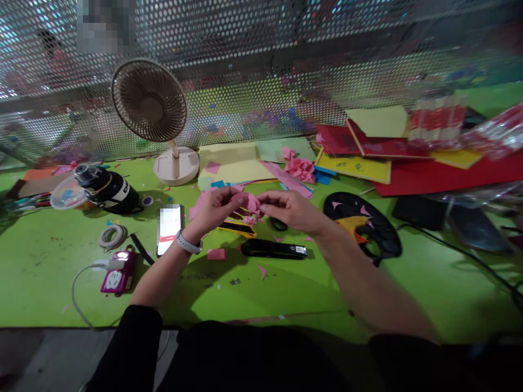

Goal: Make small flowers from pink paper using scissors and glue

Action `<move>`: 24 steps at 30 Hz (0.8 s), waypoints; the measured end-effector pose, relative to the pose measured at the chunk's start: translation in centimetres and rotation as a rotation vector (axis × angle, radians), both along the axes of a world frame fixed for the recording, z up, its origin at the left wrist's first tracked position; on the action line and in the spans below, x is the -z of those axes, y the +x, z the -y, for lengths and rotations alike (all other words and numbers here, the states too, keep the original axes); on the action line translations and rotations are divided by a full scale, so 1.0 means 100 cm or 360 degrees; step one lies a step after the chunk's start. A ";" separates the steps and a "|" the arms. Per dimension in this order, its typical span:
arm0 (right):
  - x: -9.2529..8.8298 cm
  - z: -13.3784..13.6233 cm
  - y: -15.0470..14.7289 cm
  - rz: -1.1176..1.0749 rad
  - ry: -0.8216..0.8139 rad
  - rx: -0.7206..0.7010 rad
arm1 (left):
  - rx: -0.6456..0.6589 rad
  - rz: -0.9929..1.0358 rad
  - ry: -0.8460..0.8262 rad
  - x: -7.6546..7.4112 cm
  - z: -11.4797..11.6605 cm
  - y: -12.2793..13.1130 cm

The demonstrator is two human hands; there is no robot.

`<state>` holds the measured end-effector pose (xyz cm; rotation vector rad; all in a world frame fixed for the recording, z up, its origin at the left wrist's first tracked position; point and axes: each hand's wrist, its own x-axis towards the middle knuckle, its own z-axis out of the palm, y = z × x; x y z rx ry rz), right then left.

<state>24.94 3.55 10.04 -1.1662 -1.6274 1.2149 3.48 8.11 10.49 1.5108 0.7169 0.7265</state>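
Note:
A curled piece of pink paper (251, 202) is pinched between both hands above the green table (253, 294). My left hand (220, 206) grips its left side, fingers closed. On the right side, my right hand (281, 207) holds it with thumb and fingers together. Just beneath the hands lies a yellow cutter (239, 228), partly covered. A black stapler (273, 249) rests nearer to me, with a small pink block (216, 254) to its left. Behind the hands sits a folded pink paper flower (300, 169).
At the left are a fan (175, 166), black bottle (112, 190), phone (169, 228), tape roll (113, 237) and purple socket block (118, 272) with a cable. A black tray (384, 239) and red paper (441, 177) are at the right. Perforated metal stands behind.

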 end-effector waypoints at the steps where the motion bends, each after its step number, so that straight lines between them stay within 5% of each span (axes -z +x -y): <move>1: 0.000 0.000 -0.001 0.0000 -0.0004 0.0013 | -0.0005 -0.0003 0.0004 0.000 0.000 0.000; 11: 0.008 -0.003 -0.003 -0.0208 -0.0192 -0.0022 | 0.0114 0.0004 0.0072 0.005 0.000 0.003; 19: 0.005 -0.004 -0.010 -0.0620 -0.0565 -0.0003 | 0.0276 -0.0011 0.0448 0.004 0.002 -0.002; 24: 0.008 -0.004 -0.014 -0.0709 -0.0630 0.0073 | 0.0179 -0.0075 0.0546 0.002 0.004 -0.001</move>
